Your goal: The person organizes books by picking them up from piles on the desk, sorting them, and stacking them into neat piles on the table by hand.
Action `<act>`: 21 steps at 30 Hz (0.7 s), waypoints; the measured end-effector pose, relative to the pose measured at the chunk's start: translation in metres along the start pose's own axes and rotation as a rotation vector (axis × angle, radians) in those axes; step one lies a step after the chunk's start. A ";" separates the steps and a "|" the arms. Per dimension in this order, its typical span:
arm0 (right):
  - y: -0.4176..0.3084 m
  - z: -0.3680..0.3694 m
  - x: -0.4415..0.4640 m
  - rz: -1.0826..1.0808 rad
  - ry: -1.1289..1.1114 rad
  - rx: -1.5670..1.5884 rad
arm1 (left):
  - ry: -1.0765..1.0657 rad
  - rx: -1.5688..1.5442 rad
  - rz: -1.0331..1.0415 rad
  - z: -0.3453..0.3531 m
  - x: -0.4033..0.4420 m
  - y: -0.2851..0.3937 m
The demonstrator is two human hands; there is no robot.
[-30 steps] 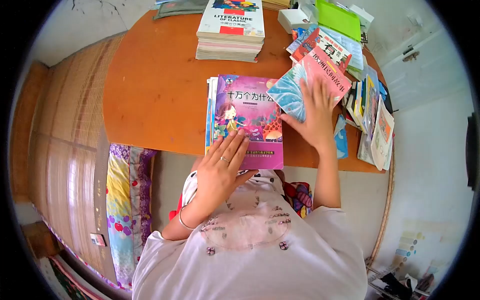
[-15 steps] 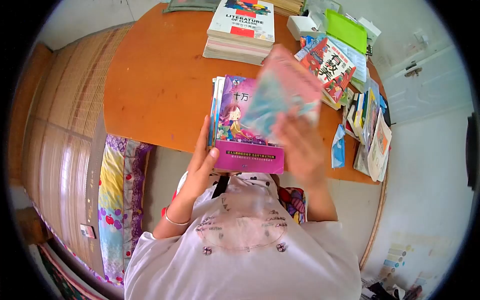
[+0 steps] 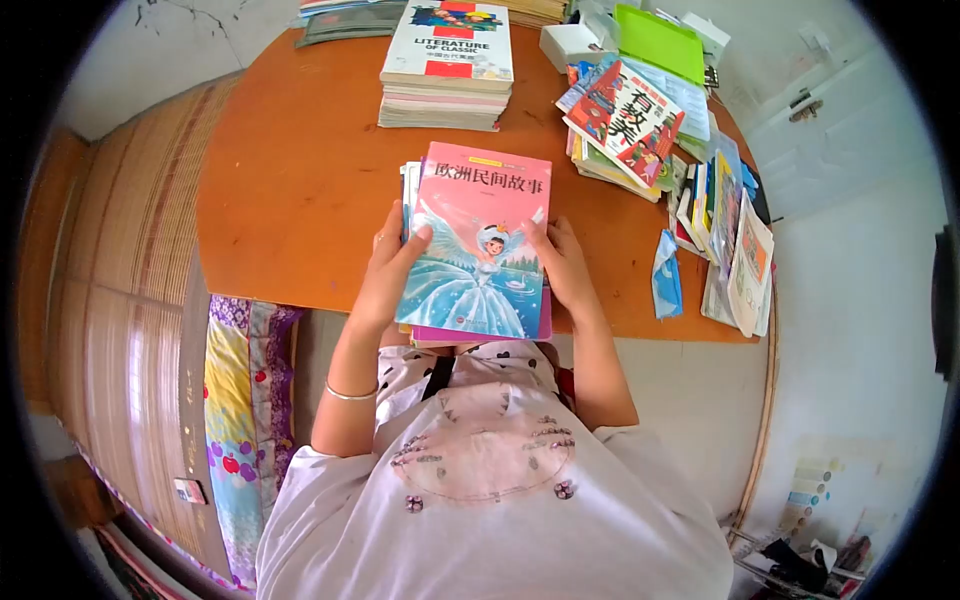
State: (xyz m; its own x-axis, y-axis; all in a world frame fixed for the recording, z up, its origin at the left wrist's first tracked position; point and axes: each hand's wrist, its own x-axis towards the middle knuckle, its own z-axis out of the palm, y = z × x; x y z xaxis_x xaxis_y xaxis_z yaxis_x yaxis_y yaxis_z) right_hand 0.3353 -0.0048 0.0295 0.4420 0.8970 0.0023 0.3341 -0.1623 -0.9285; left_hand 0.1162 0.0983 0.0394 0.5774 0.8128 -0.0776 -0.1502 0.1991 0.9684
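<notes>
Both hands clasp the same small stack of books from opposite sides, fingers wrapped around the outer edges and thumbs resting on the front cover. The left hand [image 3: 390, 262] holds the left edge, its thumb lying on the cover; the right hand [image 3: 565, 265] grips the right edge in the same way, a little lower on the tabletop's near side. The pink book [image 3: 480, 225] lies on top, between the hands, showing a winged figure in a blue-white gown, its title upright to the wearer. It leans slightly clockwise, and a purple book [image 3: 545, 320] shows from under it along the bottom and lower right. More book edges peek out at the upper left. The stack is at the near edge of the orange-brown tabletop [image 3: 290, 170], in front of the person's white shirt [image 3: 500, 520]. A bracelet [image 3: 350, 394] circles the left wrist.

Beyond, near the far edge, stands a thick book pile [image 3: 442, 108], topped by a white book [image 3: 412, 50] marked "LITERATURE OF CLASSIC". To the right, a red-and-white book [image 3: 625, 120] lies tilted over other books, close to a bright green object [image 3: 660, 42] and a white box [image 3: 570, 48]. Along the right edge are leaning books [image 3: 720, 205] and a crumpled blue piece [image 3: 666, 280]. Off to the left, beside the tabletop, are a patterned fabric [image 3: 230, 400] and a slatted mat [image 3: 130, 240].
</notes>
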 end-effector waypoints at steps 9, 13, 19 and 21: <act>-0.008 0.013 -0.055 -0.125 -0.089 -0.056 | 0.171 -0.124 0.073 0.007 -0.087 -0.010; -0.009 0.031 -0.079 -0.293 -0.090 -0.043 | 0.391 -0.009 0.217 0.004 -0.130 -0.032; -0.018 0.033 -0.083 -0.186 -0.263 -0.034 | 0.306 -0.395 -0.120 0.004 -0.160 -0.026; -0.018 0.033 -0.085 -0.167 -0.287 -0.081 | 0.291 -0.366 -0.097 0.004 -0.161 -0.020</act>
State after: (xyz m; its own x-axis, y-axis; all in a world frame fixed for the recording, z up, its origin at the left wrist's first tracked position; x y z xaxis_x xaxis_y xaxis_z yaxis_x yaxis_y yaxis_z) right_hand 0.2637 -0.0644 0.0339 0.1271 0.9912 0.0360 0.4523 -0.0256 -0.8915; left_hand 0.0293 -0.0388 0.0339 0.3621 0.8899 -0.2773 -0.4095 0.4191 0.8103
